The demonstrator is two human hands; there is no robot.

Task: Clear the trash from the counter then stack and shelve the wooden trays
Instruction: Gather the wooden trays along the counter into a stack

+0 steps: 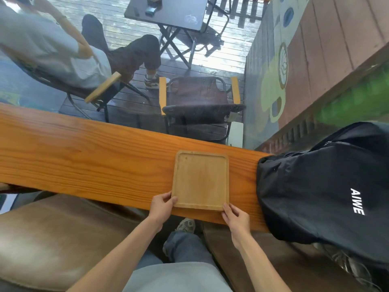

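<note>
Both hands gripping one wooden tray at the counter's near edge.

I am noting the counter [84, 157] running from nine o'clock to three o'clock; the left hand [162, 205] is pinching the wooden tray [201, 180] at its seven o'clock corner, thumb on top. The tray is lying flat on the counter, right of centre. The right hand [235, 216] is pinching its five o'clock corner. A black backpack [320, 186] is sitting near the tray at three o'clock.
</note>
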